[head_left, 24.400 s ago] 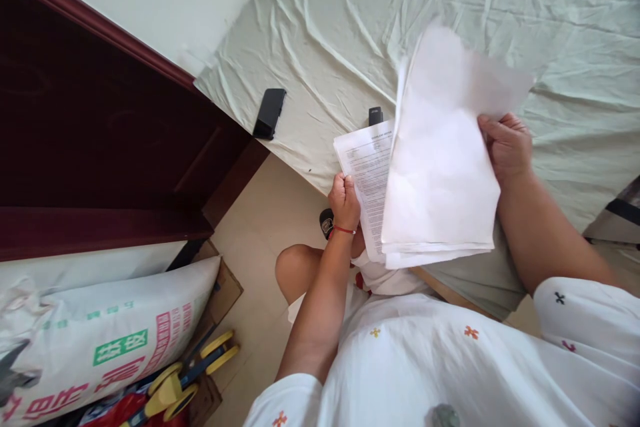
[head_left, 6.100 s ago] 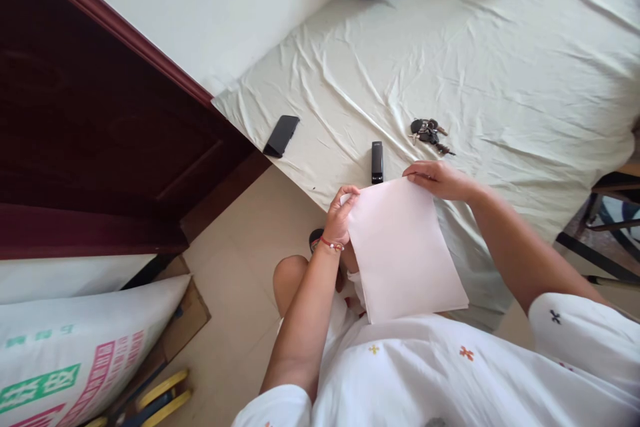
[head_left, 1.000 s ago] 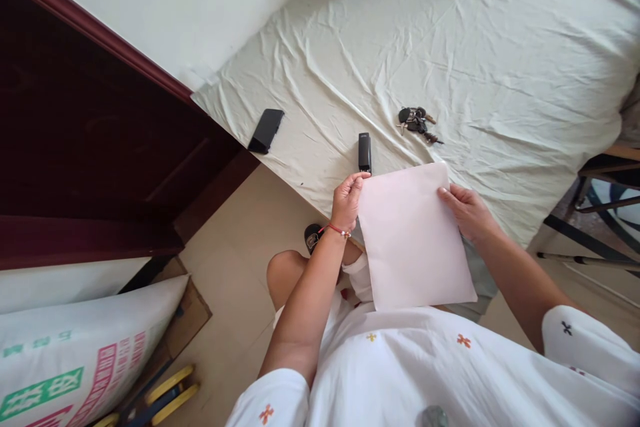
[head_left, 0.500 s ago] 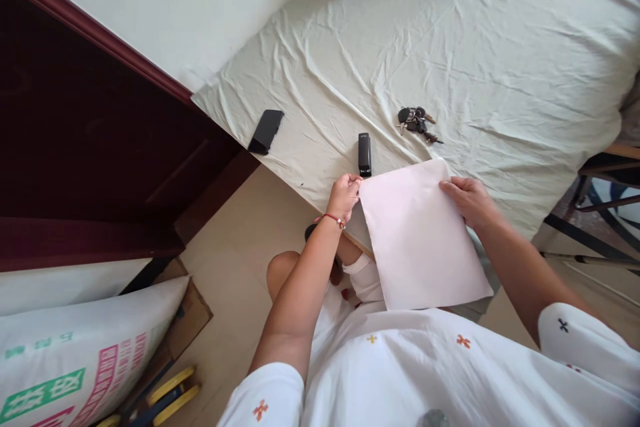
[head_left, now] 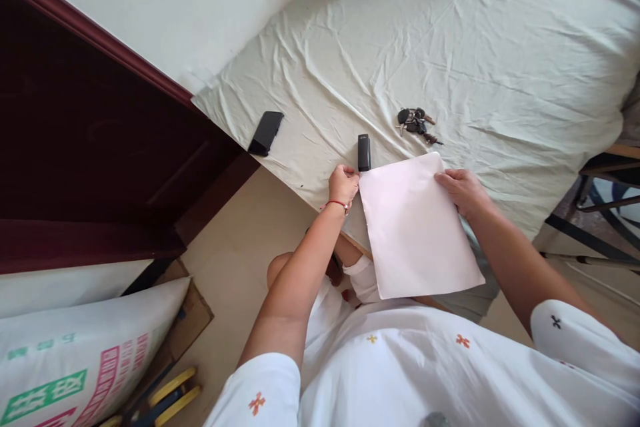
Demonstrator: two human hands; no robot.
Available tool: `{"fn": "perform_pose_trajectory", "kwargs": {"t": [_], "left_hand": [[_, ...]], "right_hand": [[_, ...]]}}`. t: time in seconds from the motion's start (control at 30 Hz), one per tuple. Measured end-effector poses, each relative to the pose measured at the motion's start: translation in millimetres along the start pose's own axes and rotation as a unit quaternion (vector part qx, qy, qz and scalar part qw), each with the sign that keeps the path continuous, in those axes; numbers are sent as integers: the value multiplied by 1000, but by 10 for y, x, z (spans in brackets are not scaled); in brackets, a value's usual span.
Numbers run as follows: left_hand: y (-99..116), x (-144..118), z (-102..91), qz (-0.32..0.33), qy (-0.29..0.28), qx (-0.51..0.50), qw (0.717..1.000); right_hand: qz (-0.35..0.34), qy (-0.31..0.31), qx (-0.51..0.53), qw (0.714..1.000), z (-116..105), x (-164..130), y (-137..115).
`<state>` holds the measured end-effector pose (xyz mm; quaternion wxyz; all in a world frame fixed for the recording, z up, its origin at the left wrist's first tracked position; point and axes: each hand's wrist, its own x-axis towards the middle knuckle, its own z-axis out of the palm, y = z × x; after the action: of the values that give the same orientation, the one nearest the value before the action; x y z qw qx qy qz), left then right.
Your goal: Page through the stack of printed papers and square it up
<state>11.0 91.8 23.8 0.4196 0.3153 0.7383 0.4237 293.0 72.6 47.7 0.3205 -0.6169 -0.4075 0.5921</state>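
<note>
A white sheet of paper [head_left: 417, 227] is stretched between my two hands at the near edge of the cloth-covered table. My left hand [head_left: 344, 185], with a red bracelet on the wrist, pinches its far left corner. On the right side, my right hand [head_left: 463, 190] grips the paper near its far right corner, thumb on top. Just beyond the paper's far left corner lies a black stapler [head_left: 364, 152], close to my left fingers. Whether the sheet is single or several stacked, I cannot tell.
A bunch of keys [head_left: 417, 123] lies beyond the paper on the pale tablecloth [head_left: 480, 73]. At the table's left edge rests a black flat object [head_left: 267, 133], perhaps a phone. A printed white sack [head_left: 90, 347] is on the floor at lower left, below a dark red door [head_left: 90, 120].
Both hands have shifted slightly away from my body, carrying the paper with them. Its far left corner now sits nearer the stapler, whose near end is partly covered.
</note>
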Motion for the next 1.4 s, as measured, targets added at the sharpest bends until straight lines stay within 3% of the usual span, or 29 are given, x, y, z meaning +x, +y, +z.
{"fn": "perform_pose_trajectory", "kwargs": {"t": [0.23,0.37,0.47,0.57,0.67,0.73,0.83,0.9,0.97,1.07,1.17,1.3,1.4], "left_hand": [[-28,0,-16,34,1,21,999],[46,-119,-133,162,20,63,985],[112,-196,-215,282,-11,85,955],[104,-216,-242,326,-56,100,939],[36,-229,-232,339,-46,158,926],[3,-263,-224,345,-33,247,905],[23,-331,-224,359,-39,390,847],[72,-353,-229,371,-41,441,816],[122,-342,-244,380,-39,451,807],[138,-291,-298,396,-42,414,819],[46,-289,-405,392,-34,337,855],[-195,-503,-577,297,7,174,939],[-374,-798,-626,181,-39,10,983]], "right_hand": [[43,27,35,998,28,-46,-55],[39,25,38,998,42,-62,-65],[37,21,38,998,41,-66,-62],[39,23,39,998,32,-61,-51],[43,18,42,998,17,-39,-21],[42,21,44,998,11,-18,4],[39,27,55,997,21,2,23],[39,28,63,997,40,-5,21],[30,21,63,997,53,-34,16],[-5,6,50,999,23,-124,19],[-44,5,27,999,-84,-266,21],[-95,-15,37,995,-261,-471,-13],[-118,-23,90,989,-292,-544,-92]]}}
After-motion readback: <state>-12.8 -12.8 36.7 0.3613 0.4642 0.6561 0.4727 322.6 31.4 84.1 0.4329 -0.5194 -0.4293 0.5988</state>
